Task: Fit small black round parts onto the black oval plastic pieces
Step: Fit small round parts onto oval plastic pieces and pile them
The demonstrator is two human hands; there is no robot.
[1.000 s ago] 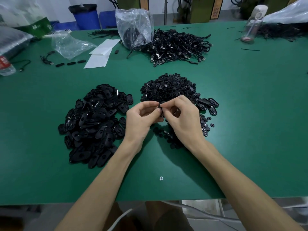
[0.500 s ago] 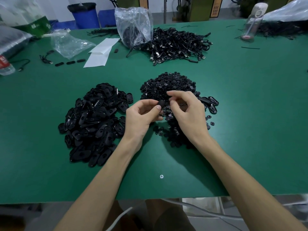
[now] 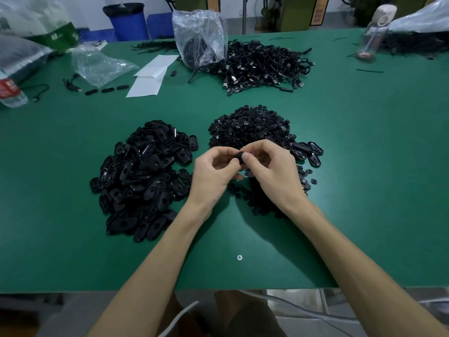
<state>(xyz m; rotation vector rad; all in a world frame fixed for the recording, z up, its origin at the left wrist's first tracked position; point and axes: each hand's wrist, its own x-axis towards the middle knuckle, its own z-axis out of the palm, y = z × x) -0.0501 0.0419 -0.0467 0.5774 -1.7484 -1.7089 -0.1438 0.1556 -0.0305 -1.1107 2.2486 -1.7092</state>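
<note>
Item: oval piece (image 3: 238,157), held just in front of the round-parts pile (image 3: 250,127), lifted off the table (image 3: 364,166).

Grip, left hand (image 3: 213,173): fingers curled, pinching one end of the piece. Grip, right hand (image 3: 274,173): closed on the other end, thumb pad pressing its top face. A round part may sit under that thumb, but it is hidden and I cannot tell.

Handling (judged): moulded hard plastic, light, stiff, smooth with a slight sheen. Probably slick in dry fingers, not fragile. Best held by the long edges, leaving the centre opening free. The round parts look tiny and button-like; take them by the rim, as they would drop easily.

The heap of ovals (image 3: 145,176) lies left of the round-parts pile: flat rounded shells, each with a central opening. A few loose ovals (image 3: 306,152) lie at that pile's right edge; fitted or not, cannot tell.
</note>
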